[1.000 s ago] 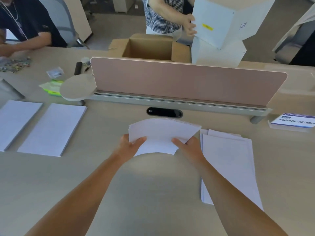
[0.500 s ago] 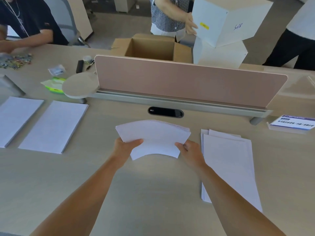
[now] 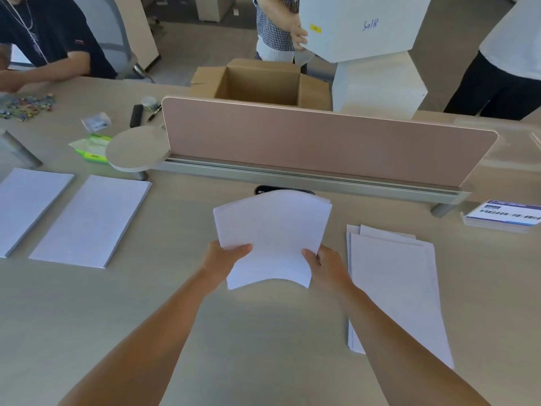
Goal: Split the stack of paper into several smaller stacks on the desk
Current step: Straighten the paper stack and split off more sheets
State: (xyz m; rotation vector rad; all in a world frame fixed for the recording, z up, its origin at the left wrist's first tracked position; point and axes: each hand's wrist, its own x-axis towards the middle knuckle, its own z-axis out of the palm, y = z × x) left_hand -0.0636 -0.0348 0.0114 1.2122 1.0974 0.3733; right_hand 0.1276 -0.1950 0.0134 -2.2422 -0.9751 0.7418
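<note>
the left hand (image 3: 225, 259) grips the lower left edge of a sheaf of paper (image 3: 272, 235), thumb on top and the other fingers hidden underneath, and the right hand (image 3: 325, 262) pinches the lower right edge the same way, thumb on the top sheet. the sheaf is held up between the two hands above the middle of the desk (image 3: 263, 332), its near edge bowed upward and its far end fanned a little, so that the sheet edges show at the top right corner. just to the right of the right forearm a loose pile (image 3: 392, 288) of paper lies flat on the desk, its sheets slightly askew at the far end. well to the left lie two tidier piles side by side, the inner stack (image 3: 90, 221) and the outer stack (image 3: 26, 206), the outer one cut off by the picture's edge. beyond the sheaf a pink divider panel (image 3: 322, 145) stands across the desk, with an open cardboard box (image 3: 260, 83) behind it. a printed card (image 3: 503, 215) lies at the far right.
</note>
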